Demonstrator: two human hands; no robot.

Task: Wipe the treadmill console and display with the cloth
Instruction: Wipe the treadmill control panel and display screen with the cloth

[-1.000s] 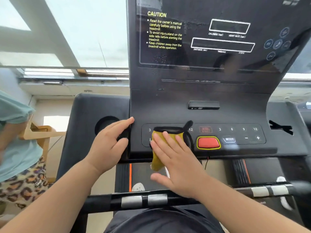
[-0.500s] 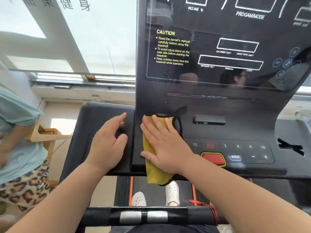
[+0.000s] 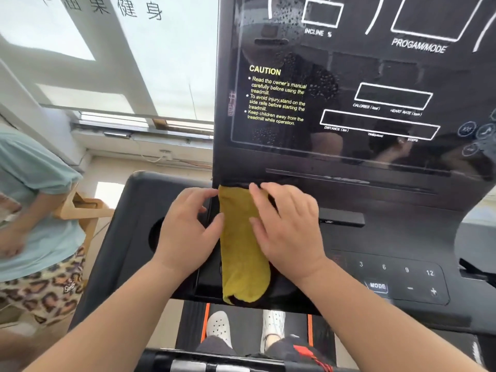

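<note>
Since the cloth had slid up from the button panel a sec ago to the left edge of the console, just under the display, the low keys looked done & the screen, w/ droplets on it, prob. came next. Right grip lay flat, fingers straight, pressing the cloth. Left grip rested loose at the console's side, holding nothing, thumb approx. touching the cloth's edge.

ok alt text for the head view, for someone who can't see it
The right hand presses a yellow cloth flat against the left part of a black treadmill console, below its dark display, which carries yellow caution text. The left hand rests beside the cloth at the console's edge. Another person stands at the left.
</note>
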